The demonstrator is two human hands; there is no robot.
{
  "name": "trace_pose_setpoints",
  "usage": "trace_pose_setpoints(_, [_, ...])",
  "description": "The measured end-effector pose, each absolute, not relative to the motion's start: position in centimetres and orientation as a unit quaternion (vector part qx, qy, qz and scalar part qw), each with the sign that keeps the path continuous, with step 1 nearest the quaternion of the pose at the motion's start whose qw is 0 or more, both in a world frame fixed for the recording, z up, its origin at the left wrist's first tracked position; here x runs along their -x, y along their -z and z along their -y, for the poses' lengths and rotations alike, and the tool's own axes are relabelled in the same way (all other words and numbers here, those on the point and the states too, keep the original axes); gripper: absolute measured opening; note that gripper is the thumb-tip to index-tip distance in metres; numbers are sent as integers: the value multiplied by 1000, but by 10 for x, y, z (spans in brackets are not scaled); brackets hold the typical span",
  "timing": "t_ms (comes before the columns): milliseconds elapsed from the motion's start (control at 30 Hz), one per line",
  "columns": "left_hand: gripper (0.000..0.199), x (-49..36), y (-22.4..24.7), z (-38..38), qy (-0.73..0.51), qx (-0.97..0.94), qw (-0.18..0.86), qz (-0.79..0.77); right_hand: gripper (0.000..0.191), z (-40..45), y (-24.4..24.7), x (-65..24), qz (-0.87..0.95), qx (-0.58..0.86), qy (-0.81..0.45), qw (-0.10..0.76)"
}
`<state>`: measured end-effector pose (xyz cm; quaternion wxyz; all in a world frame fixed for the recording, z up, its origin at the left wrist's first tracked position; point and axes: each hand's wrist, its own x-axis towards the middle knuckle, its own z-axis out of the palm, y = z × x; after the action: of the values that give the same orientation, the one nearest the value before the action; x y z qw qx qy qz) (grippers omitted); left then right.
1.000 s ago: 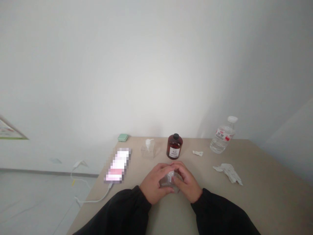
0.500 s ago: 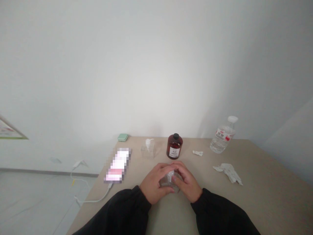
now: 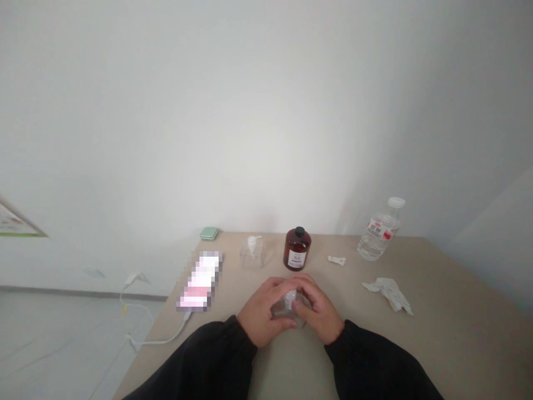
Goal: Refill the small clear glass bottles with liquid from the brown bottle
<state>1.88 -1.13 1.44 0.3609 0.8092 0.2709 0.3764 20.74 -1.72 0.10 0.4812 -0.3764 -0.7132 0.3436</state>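
Near the table's front middle, a small clear container with something white at its top is enclosed by both hands. My left hand wraps its left side, thumb along the front. My right hand curves round the right side, with its thumb on the top part. The fingertips of both hands meet behind the container, and its far side is hidden. Just beyond the hands stands a dark red-brown bottle with a black cap and a white label.
On the beige table are a clear box with a white pump head, a green case, a blurred phone on a white cable, a water bottle, and crumpled tissues. A wall rises behind.
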Motion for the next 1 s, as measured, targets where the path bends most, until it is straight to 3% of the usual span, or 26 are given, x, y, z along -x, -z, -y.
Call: trace_pose_setpoints(1000, [67,-18,-12,10,-374,-810,359,-274,33,18,0,-206,705,358,-366,491])
